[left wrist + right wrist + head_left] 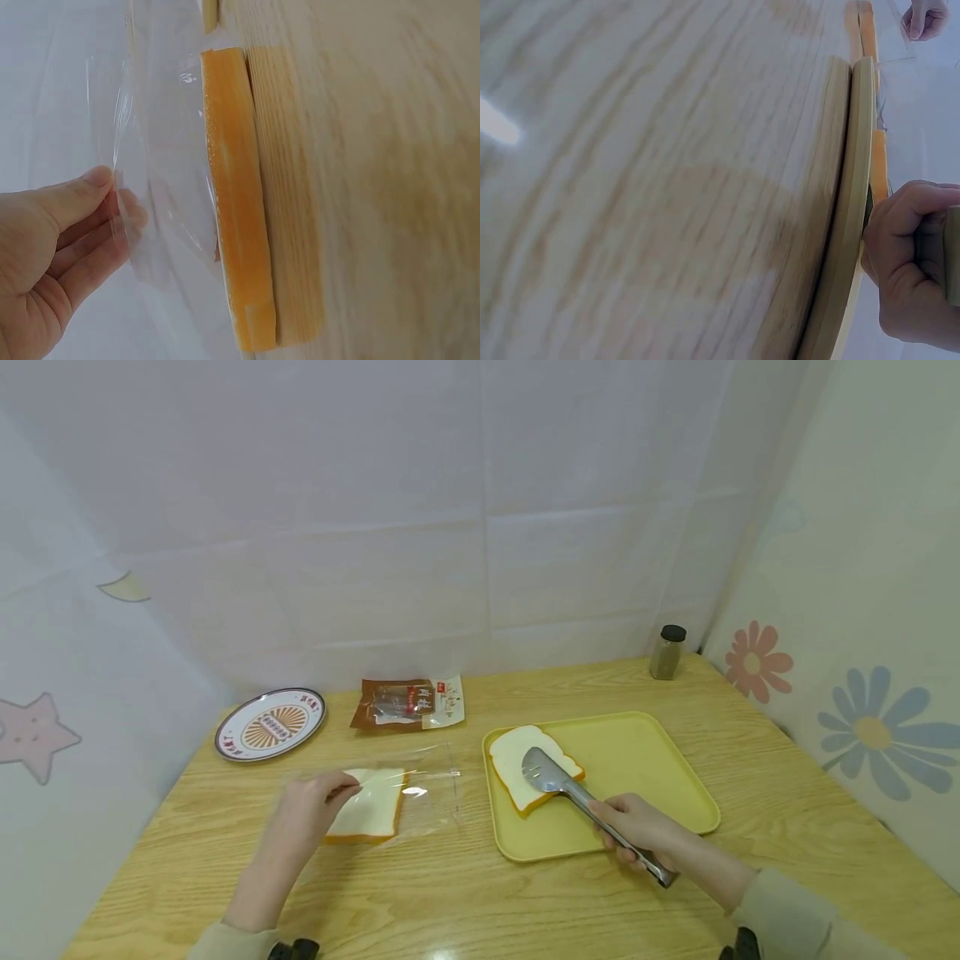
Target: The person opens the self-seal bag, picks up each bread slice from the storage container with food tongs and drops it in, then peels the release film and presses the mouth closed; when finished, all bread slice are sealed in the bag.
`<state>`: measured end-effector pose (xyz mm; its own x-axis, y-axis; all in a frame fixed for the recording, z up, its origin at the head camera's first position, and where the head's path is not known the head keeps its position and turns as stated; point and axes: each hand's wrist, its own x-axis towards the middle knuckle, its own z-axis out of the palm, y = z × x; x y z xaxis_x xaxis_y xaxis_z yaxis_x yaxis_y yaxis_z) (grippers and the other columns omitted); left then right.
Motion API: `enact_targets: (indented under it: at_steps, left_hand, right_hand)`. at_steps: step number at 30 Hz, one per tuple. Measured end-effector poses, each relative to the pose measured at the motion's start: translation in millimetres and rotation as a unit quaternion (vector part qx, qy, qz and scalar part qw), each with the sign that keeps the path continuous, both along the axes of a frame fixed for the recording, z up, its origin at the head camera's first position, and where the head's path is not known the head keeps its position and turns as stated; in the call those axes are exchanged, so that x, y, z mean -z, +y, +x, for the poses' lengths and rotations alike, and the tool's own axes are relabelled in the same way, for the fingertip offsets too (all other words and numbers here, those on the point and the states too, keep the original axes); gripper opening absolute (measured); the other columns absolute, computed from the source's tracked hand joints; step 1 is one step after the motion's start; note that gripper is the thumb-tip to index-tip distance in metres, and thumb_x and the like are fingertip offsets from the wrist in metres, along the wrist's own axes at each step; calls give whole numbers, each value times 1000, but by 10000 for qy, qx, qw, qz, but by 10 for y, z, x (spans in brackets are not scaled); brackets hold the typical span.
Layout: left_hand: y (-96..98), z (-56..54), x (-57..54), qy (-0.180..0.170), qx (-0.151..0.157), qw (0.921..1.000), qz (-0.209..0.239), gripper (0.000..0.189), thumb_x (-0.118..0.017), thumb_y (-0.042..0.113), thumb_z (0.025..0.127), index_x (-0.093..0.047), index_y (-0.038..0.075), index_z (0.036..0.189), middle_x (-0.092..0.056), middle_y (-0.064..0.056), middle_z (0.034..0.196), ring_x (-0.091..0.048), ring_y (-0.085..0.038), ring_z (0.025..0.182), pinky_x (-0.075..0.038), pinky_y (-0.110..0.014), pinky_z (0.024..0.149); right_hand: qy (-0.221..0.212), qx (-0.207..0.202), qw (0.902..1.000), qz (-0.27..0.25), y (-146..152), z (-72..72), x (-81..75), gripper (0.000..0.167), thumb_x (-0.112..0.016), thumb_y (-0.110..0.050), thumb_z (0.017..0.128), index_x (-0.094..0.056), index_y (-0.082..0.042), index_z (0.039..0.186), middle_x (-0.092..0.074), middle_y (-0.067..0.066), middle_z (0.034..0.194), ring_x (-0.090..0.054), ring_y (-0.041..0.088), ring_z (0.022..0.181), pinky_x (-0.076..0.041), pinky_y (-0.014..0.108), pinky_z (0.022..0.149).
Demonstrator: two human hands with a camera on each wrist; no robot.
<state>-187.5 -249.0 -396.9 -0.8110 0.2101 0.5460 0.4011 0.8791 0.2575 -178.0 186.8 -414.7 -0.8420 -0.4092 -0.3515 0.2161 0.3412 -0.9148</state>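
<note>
My left hand (311, 806) pinches the edge of a clear plastic bag (435, 785) between thumb and fingertips. Under the film lies a bread slice (367, 810) with an orange crust, flat on the table. From the left wrist side, the lifted film (146, 150) stands up off the slice's crust (236, 202). In my right hand (637, 827) is a pair of metal tongs (573, 789), gripped around the handle. Their broad slotted end overlaps a second bread slice (521, 760) on the left of a yellow tray (630, 752). The tongs' lower arm is hidden.
Behind the bag lies a brown and white food packet (408, 703). A round printed plate (270, 725) sits at the back left, and a dark-lidded jar (667, 653) stands at the back right. Draped white cloth walls border the wooden table (450, 902).
</note>
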Motion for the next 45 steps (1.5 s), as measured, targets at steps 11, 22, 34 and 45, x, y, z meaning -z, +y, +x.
enact_targets:
  at_steps: [11,22,34,45]
  left_hand:
    - [-17,-11,26,322,102,9994,-3,7,-77,5,75,-73,7,80,-73,-4,76,-69,-18,68,-57,-33,59]
    - [-19,4,9,299,137,9995,-28,8,-77,3,74,-73,7,81,-73,-4,76,-69,-19,68,-57,-33,59]
    - [-10,20,-34,36,47,10000,24,8,-75,4,76,-74,7,84,-73,-4,79,-69,-19,70,-57,-34,61]
    - [-28,22,-20,118,151,9997,119,9,-76,3,75,-74,6,83,-73,-4,78,-69,-18,68,-57,-32,59]
  right_hand:
    - [183,-64,9993,315,9,-42,-17,39,-41,-33,101,-50,1,86,-49,-2,61,-38,3,40,-34,15,35]
    - [418,-122,9977,510,74,-88,-44,38,-40,-31,102,-49,2,87,-48,-1,60,-36,4,40,-34,15,36]
    - [257,-19,9986,464,160,-106,-93,42,-44,-36,100,-53,5,94,-46,-3,59,-33,4,39,-31,15,35]
    - [290,-471,9980,295,199,-165,-231,43,-46,-34,99,-54,8,100,-46,-3,60,-33,3,39,-30,15,34]
